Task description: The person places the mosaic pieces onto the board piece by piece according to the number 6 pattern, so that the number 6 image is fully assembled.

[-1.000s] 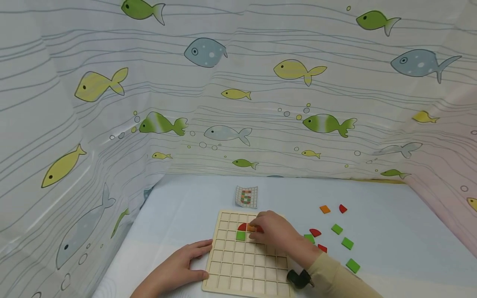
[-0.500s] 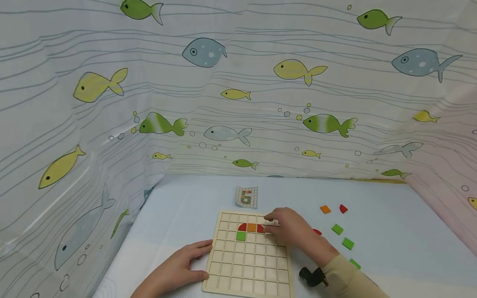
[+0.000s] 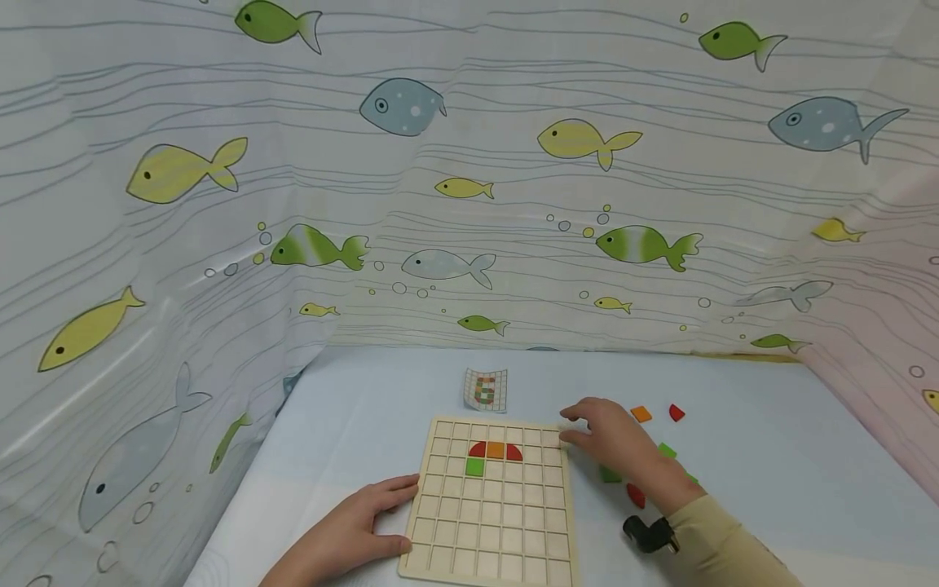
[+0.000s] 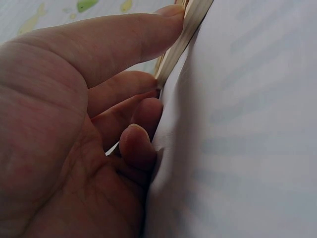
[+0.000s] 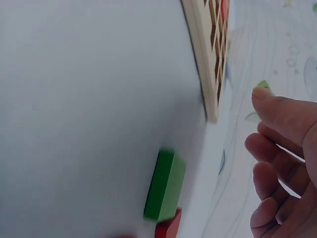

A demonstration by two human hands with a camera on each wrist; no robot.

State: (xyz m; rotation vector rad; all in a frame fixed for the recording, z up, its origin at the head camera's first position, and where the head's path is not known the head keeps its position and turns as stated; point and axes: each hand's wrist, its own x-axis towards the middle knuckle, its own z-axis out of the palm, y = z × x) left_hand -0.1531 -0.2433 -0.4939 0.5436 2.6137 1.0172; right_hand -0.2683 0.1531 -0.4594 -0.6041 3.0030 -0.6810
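A wooden grid board point(image 3: 487, 522) lies on the table. On its upper rows sit a red quarter-round tile point(image 3: 478, 449), an orange square tile point(image 3: 495, 450), another red quarter-round tile point(image 3: 514, 452) and, below the first, a green square tile point(image 3: 474, 467). My left hand point(image 3: 359, 522) touches the board's left edge with thumb and fingertips, also in the left wrist view. Past the board's upper right corner hovers my right hand point(image 3: 616, 440), fingers spread and nothing between them. In the right wrist view a green tile point(image 5: 166, 186) and a red tile point(image 5: 168, 226) lie below it.
Loose tiles lie to the right: an orange square point(image 3: 641, 414), a red quarter-round point(image 3: 676, 412), another red one point(image 3: 636, 495) and green ones partly behind the right arm. A small patterned card point(image 3: 485, 390) lies behind the board. A black device point(image 3: 649, 534) is at the right wrist.
My right hand has left the red tile at the right of the orange one and moved right, off the board. My left hand has stayed at the board's edge.
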